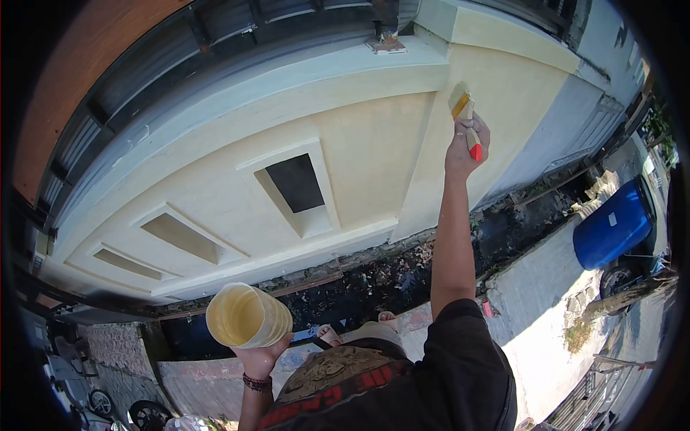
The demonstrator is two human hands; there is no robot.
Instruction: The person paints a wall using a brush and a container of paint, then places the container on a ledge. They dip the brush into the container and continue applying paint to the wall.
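We see the right hand (463, 147) raised high, clenched around a paintbrush (465, 118) by its red-tipped handle; the bristles press against the cream wall (359, 144), at the vertical edge where the recessed panel meets the pillar; the left hand (260, 357) sits low near the body, grasping a paint cup (246, 314) from beneath, its mouth tilted toward the wall and its inside coated in cream paint; a dark square opening (296, 181) lies in the wall's middle; a blue barrel (612, 228) stands by the ditch's far right edge.
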